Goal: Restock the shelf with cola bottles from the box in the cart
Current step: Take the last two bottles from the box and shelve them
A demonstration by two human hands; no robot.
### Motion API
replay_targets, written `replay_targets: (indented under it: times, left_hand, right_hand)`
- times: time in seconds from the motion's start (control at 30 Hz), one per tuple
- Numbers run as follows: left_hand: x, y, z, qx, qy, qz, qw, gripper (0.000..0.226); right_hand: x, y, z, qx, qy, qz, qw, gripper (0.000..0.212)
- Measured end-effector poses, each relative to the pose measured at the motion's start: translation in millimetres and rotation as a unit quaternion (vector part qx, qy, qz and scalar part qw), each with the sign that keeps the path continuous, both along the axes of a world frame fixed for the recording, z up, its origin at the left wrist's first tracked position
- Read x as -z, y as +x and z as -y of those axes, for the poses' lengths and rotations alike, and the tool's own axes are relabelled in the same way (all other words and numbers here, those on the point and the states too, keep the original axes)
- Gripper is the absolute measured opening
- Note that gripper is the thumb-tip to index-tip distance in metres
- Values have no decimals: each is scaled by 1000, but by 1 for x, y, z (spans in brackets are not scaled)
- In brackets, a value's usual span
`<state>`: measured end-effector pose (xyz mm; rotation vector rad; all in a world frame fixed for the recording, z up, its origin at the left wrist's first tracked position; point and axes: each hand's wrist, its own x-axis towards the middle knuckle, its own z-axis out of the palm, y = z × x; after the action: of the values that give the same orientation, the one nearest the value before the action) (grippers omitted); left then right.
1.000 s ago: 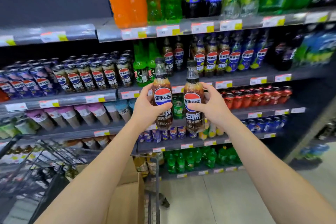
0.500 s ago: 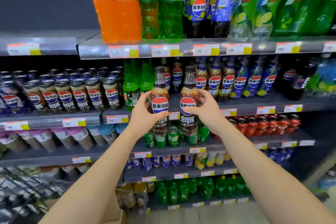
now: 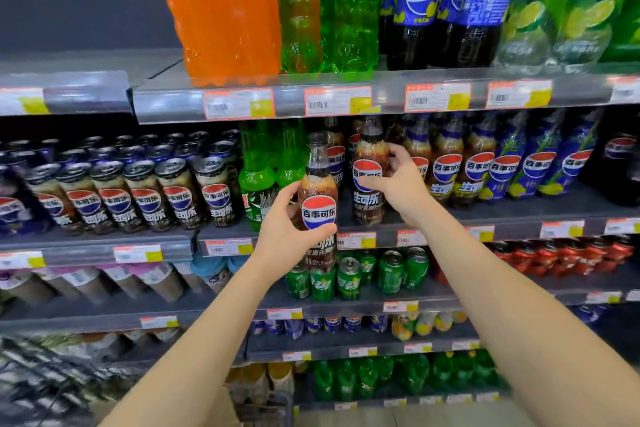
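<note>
Head view: two cola bottles are in hand before the drinks shelf (image 3: 519,208). The left cola bottle (image 3: 317,184) is upright in front of the shelf's price rail (image 3: 353,240), its lower part crossing the rail and hanging over the green cans (image 3: 349,279) one level down. The left hand (image 3: 287,239) grips it at the label, thumb on the near side and fingers curled behind. The right cola bottle (image 3: 369,156) stands higher and further in, upright at the front edge of the shelf; whether its base touches the board cannot be told. The right hand (image 3: 403,185) holds it from the right, thumb laid across the label and fingers wrapped round the back.

Just right of that bottle runs a row of like cola bottles (image 3: 446,170), and just left of the pair stand slim green bottles (image 3: 258,184). Further left are ranks of cola cans (image 3: 180,198). The shelf above carries large orange bottles (image 3: 225,17), large green bottles (image 3: 332,10) and large cola bottles (image 3: 419,3). Red cans (image 3: 571,256) sit low on the right. The wire cart (image 3: 41,374) is a blur at lower left.
</note>
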<state>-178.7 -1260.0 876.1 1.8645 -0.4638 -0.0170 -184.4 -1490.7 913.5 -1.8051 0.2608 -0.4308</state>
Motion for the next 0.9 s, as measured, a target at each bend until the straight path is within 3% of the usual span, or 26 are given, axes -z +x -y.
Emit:
replay_targets:
  times: [0.27,0.5,0.6,0.77,0.9]
  left_hand:
    - [3,11,6,8,-15,-8,1000,89]
    - [5,17,15,-3,-23,-3,1000,91]
    - [5,18,19,-2,-26,-1,1000,94]
    - [10,21,28,-9,-33,3,999,94]
    - [13,21,35,-13,-36,6,999,95]
  right_hand:
    - [22,27,12,-5,2,-20,1000,89]
    - [20,25,14,-33,-93,-74,992,95]
    - [26,25,16,-6,-73,-66,995,90]
    - [48,22,11,29,-133,-26,990,100]
    - [54,19,7,63,-125,3,990,101]
